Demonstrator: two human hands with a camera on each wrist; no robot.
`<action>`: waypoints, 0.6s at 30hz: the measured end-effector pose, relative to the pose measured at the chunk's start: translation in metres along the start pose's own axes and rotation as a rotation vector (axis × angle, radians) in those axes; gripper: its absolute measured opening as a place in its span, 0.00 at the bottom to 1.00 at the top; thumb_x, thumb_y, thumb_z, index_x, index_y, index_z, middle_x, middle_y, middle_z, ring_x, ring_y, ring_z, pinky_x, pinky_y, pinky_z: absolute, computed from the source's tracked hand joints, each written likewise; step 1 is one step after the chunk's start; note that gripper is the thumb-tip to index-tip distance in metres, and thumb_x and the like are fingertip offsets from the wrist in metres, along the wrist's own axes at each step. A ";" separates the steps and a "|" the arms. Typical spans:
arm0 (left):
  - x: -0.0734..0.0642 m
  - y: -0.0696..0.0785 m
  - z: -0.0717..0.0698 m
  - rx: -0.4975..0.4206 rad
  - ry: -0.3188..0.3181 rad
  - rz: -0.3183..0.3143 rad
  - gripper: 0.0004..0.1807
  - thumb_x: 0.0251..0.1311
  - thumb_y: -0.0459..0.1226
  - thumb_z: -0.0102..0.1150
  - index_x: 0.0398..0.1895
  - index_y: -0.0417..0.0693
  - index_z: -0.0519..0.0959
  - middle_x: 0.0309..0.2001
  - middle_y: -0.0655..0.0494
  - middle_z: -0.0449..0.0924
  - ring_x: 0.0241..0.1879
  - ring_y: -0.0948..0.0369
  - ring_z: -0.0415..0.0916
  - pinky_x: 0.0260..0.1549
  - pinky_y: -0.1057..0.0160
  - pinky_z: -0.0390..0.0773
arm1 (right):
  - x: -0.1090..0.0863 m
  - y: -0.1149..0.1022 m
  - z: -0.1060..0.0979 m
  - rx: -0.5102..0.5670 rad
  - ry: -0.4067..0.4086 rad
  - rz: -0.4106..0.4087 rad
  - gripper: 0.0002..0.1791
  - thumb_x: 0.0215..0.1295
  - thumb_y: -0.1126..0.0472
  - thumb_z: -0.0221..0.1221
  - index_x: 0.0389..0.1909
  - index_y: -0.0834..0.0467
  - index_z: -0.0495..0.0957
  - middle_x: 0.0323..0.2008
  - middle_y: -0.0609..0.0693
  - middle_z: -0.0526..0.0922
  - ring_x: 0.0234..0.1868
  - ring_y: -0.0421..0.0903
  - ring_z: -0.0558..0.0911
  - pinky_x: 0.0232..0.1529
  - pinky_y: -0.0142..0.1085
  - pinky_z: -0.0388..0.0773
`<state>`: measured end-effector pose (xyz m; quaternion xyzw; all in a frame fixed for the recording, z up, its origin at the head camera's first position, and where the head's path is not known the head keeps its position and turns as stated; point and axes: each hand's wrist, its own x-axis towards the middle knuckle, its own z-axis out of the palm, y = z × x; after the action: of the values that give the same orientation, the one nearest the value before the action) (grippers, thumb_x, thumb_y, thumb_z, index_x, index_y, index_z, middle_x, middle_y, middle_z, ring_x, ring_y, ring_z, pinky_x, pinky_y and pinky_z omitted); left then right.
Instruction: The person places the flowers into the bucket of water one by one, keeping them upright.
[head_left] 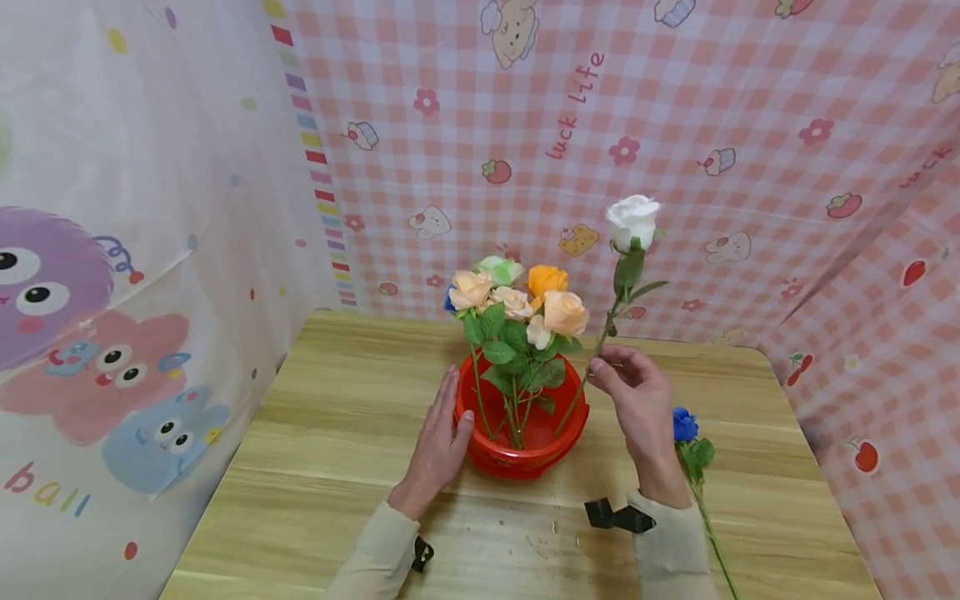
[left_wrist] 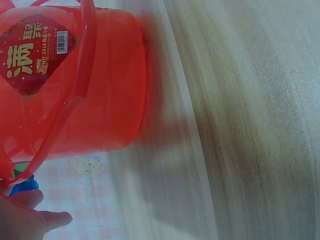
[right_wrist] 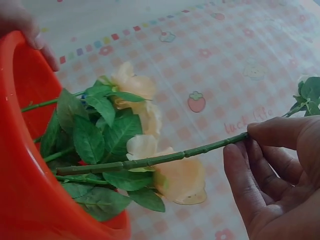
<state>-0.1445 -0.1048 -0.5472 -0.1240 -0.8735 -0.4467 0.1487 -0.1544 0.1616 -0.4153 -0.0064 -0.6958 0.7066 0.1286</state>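
A red plastic bucket with several artificial roses in peach, orange and pale green stands on the table. Flat along its left side, my left hand touches the rim with straight fingers. My right hand pinches the stem of a white rose between thumb and fingertips. That rose leans to the right, its lower stem reaching inside the bucket. In the left wrist view, the bucket shows its label and handle, and part of my left hand appears at the lower left.
On the wooden table, a blue rose lies right of my right forearm. Water drops dot the wood in front of the bucket. A checked cloth hangs behind, and more printed cloth covers both sides.
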 end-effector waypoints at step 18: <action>0.000 0.000 0.000 -0.002 0.003 0.006 0.35 0.78 0.39 0.47 0.83 0.39 0.52 0.82 0.43 0.51 0.80 0.50 0.49 0.76 0.45 0.55 | 0.005 0.018 0.018 -0.137 -0.103 0.047 0.13 0.69 0.68 0.64 0.51 0.70 0.81 0.42 0.59 0.86 0.40 0.45 0.88 0.45 0.32 0.85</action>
<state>-0.1443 -0.1048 -0.5473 -0.1261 -0.8725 -0.4472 0.1512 -0.1656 0.1452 -0.4314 0.0048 -0.7480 0.6594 0.0752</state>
